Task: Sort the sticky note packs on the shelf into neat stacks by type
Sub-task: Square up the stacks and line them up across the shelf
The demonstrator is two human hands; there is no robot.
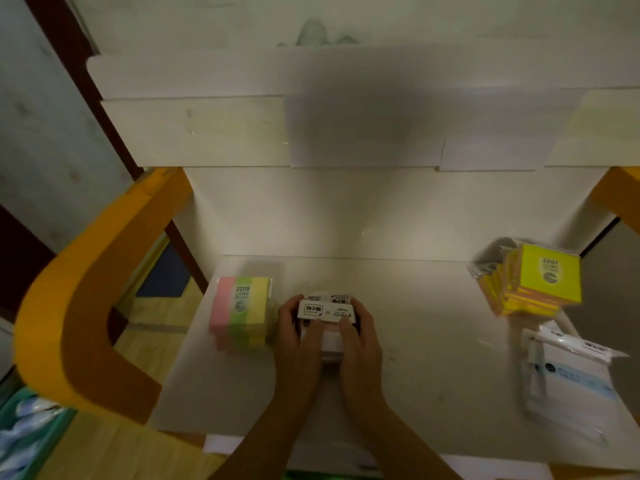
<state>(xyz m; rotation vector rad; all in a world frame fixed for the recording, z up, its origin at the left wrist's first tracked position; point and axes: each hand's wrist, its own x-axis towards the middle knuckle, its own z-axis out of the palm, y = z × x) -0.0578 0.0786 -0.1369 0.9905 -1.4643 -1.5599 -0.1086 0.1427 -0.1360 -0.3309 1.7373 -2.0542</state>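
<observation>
Both hands, left hand (298, 327) and right hand (356, 329), curl their fingers round the white packs (327, 315) mid-shelf (433, 341), thumbs pressing on top. These look light, stiff and slippery in wrap; side grips suit. Striped packs (242, 311) sit just left; yellow packs (540, 282) and bags (571, 379) well right.

A stationery storeroom: white shelf (433, 341) holding wrapped sticky note packs (543, 278).

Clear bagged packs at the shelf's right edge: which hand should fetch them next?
Right hand, likely. It sits on the side nearer the clear bagged packs; the left hand would have to cross over the white pack.
</observation>
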